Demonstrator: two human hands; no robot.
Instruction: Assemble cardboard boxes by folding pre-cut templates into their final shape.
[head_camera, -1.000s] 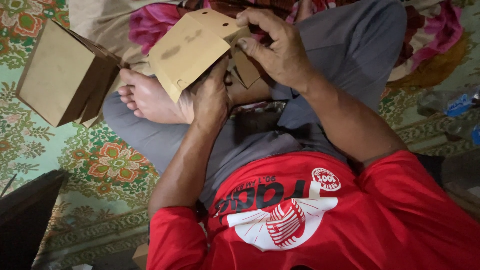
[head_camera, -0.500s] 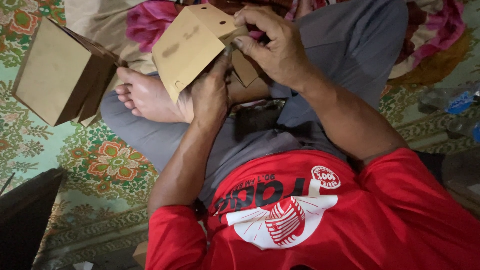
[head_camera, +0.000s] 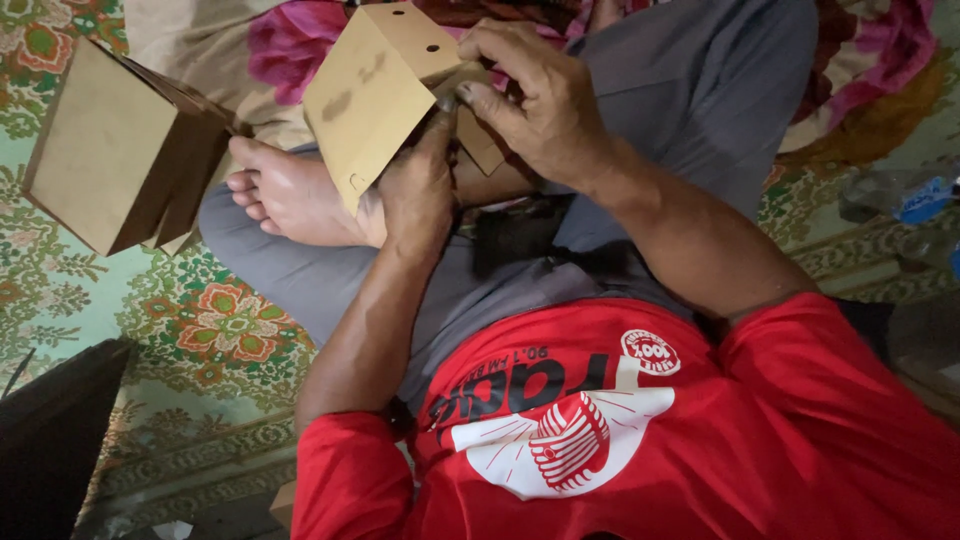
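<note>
I sit cross-legged in grey trousers and a red shirt, holding a small brown cardboard box (head_camera: 372, 95) over my lap. It has small round holes along one edge. My left hand (head_camera: 420, 195) grips the box from below, the fingers hidden behind its panel. My right hand (head_camera: 540, 110) pinches a flap at the box's upper right corner with thumb and fingers. A second flap (head_camera: 485, 140) shows under that hand. My bare foot (head_camera: 290, 195) lies just left of the left hand.
A stack of flat brown cardboard boxes (head_camera: 110, 150) stands at the left on the green floral mat (head_camera: 220, 325). A pink floral cloth (head_camera: 290, 40) lies behind the box. A plastic bottle (head_camera: 900, 195) lies at the right, and a dark object (head_camera: 50, 440) sits at lower left.
The box has turned in my hands, its broad panel swinging left and down. My right hand has shifted its grip on the corner flap. The stack has not moved.
</note>
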